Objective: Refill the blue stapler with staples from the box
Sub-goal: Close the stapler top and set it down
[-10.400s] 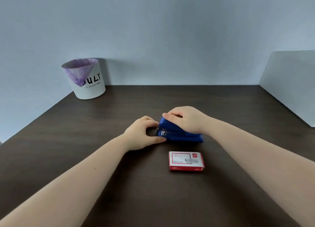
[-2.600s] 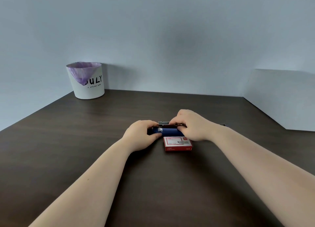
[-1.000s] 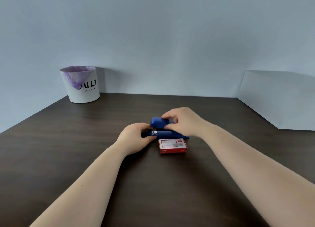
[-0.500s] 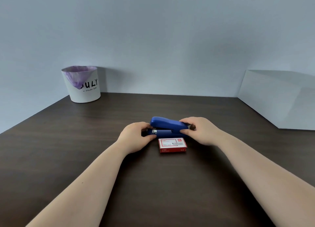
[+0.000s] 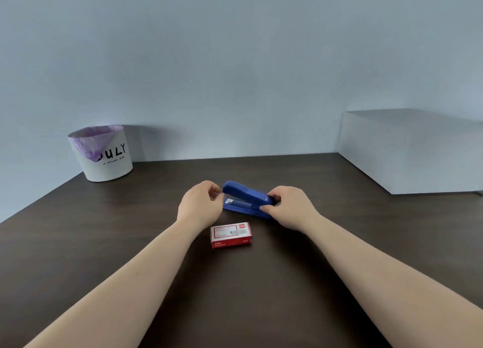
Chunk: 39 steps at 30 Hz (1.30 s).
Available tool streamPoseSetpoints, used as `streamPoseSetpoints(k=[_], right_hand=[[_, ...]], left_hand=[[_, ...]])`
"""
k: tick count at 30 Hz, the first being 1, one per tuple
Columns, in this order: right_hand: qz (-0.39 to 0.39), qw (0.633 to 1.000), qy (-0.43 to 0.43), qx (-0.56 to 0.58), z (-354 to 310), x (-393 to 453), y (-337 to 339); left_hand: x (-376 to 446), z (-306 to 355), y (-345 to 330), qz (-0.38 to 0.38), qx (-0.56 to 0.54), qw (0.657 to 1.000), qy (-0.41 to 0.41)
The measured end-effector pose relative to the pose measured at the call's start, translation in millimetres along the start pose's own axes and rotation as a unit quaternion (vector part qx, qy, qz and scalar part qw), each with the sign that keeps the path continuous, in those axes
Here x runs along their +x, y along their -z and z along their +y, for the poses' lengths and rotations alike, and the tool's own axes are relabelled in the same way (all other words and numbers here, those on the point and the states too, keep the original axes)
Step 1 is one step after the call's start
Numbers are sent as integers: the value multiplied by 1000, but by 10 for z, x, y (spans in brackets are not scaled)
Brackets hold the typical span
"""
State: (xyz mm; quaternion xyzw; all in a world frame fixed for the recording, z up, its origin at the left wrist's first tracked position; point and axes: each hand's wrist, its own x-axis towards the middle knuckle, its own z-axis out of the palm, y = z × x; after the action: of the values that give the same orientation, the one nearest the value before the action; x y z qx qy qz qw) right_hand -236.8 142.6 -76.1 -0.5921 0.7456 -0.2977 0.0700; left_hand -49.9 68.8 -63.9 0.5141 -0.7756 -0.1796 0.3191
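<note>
The blue stapler (image 5: 247, 200) lies on the dark desk (image 5: 104, 243), just beyond the red box (image 5: 231, 234) of staples, which sits shut and apart from both hands; the right hand (image 5: 290, 207) pinches the stapler's hinge end between thumb and fingers, while the left hand (image 5: 201, 206) hangs half curled at the nose end, holding nothing, its fingertips beside the top arm but seemingly not on it. The top arm stands a little raised at the nose; whether staples are already inside cannot be told. The step looks like working the top arm; to do it well, pin the base flat with the right hand, let the left take the nose, and swing it about the hinge without twisting; keep fingertips clear of the nose's underside; leave the box within easy reach.
</note>
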Motion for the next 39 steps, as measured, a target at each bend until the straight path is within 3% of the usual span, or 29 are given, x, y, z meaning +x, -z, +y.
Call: streamPoseSetpoints(k=[4, 16, 31, 39], right_hand=[[42, 997, -60, 5, 274, 48, 131], [157, 970, -179, -43, 1227, 405, 607], [207, 946, -241, -64, 1746, 1159, 772], [221, 944, -232, -76, 1828, 1349, 720]], left_hand=[[166, 427, -280, 13, -18, 1000, 11], [361, 1341, -1377, -74, -61, 995, 10], [512, 1388, -1705, -67, -36, 997, -31], [522, 1382, -1691, -70, -43, 996, -31]])
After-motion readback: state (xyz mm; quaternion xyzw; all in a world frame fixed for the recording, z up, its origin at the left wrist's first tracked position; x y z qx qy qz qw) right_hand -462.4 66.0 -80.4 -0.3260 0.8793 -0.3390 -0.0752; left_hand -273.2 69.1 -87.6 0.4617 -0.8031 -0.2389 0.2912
